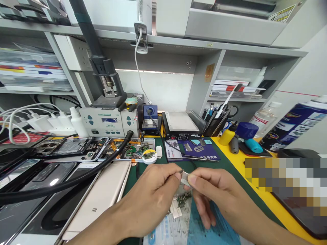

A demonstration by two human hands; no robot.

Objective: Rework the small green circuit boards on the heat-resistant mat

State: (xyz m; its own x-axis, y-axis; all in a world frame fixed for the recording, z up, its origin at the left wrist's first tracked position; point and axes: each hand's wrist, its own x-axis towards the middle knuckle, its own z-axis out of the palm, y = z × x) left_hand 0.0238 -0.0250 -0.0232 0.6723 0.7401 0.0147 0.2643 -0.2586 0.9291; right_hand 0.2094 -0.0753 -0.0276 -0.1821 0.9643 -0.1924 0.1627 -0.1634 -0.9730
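My left hand (159, 190) is closed in a pinch, thumb against forefinger. A tiny dark tip shows at its fingertips, but what it belongs to is hidden. Between thumb and forefinger, my right hand (217, 190) grips a small flat silver metal piece (185, 178), whose far end meets the left fingertips. The other right fingers hang curled below. Under the hands lies a small green circuit board (184, 200) with a white piece (176, 211) beside it. Both rest on a work mat with a clear part and a blue part (204, 228).
Phones, one a gold phone (99, 200), lie at the left under a thick black hose (84, 183). A tray of boards (133, 149), a hot-air station (107, 120) and a heating plate (180, 122) stand behind. Blades and tweezers (199, 158) lie on a purple sheet (213, 151). Bottles stand right.
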